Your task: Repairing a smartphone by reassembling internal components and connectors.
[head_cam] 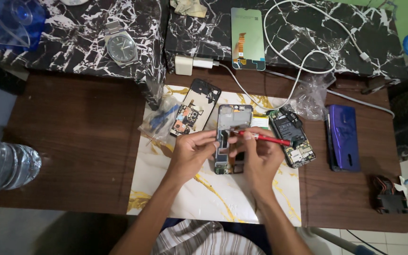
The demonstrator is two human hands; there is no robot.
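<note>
Hands: left (192, 151) grips flat rect. phone frame (231, 134), right (258, 153) pinches slim red screwdriver (265, 138).

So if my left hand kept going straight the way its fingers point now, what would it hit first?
Your left hand points right, fingertips already at the left edge of the opened phone frame. Going on, it would likely press into that frame first, then meet your right hand holding the red screwdriver. Depth is hard to judge.

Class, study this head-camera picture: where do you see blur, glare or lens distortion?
Head view: the water bottle at the left edge looks soft and stretched by the wide lens; the table edges bow outward; light is even with soft shadows under both hands; the phone frame and red screwdriver are fairly sharp.
</note>
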